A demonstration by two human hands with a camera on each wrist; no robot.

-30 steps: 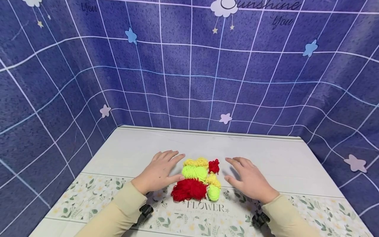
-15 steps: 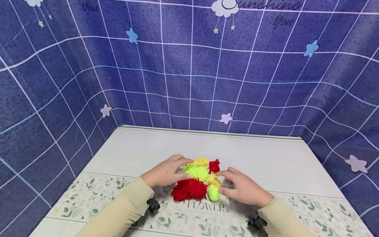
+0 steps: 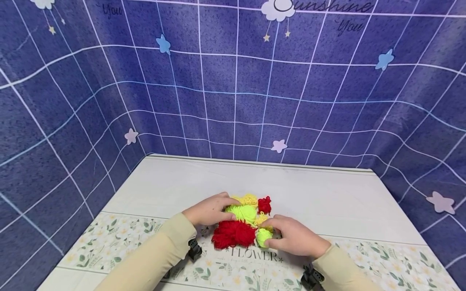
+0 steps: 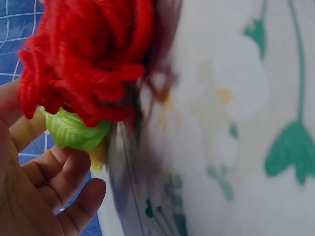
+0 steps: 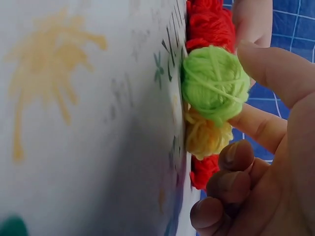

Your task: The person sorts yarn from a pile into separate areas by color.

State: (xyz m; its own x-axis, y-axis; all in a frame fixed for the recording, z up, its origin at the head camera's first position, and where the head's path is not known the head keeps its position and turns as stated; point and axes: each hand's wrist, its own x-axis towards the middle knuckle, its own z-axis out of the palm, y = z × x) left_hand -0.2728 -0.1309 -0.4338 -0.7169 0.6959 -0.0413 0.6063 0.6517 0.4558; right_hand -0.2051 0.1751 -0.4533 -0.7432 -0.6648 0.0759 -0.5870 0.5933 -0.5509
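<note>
In the head view, several bundles of yarn lie together on the table. My left hand (image 3: 211, 209) grips the left end of a large neon-green yarn skein (image 3: 244, 213), thumb at its near side and index finger at its far side. In the left wrist view, a red yarn skein (image 4: 93, 54) partly covers that green yarn (image 4: 78, 129). My right hand (image 3: 296, 237) pinches a small neon-green yarn ball (image 3: 263, 237) between thumb and index finger. The right wrist view has the thumb (image 5: 270, 69) against the ball (image 5: 214, 81), with the other fingers curled below.
The large red skein (image 3: 233, 234) lies nearest me, left of the small ball. A yellow skein (image 3: 249, 200), a small red bundle (image 3: 264, 205) and a small yellow bundle (image 3: 260, 219) lie beyond. A blue gridded curtain (image 3: 233, 81) surrounds the white floral tabletop (image 3: 174, 173).
Both hands have moved inward from beside the yarn. My left hand has closed round the large green skein, my right round the small green ball. The yarn has hardly moved.
</note>
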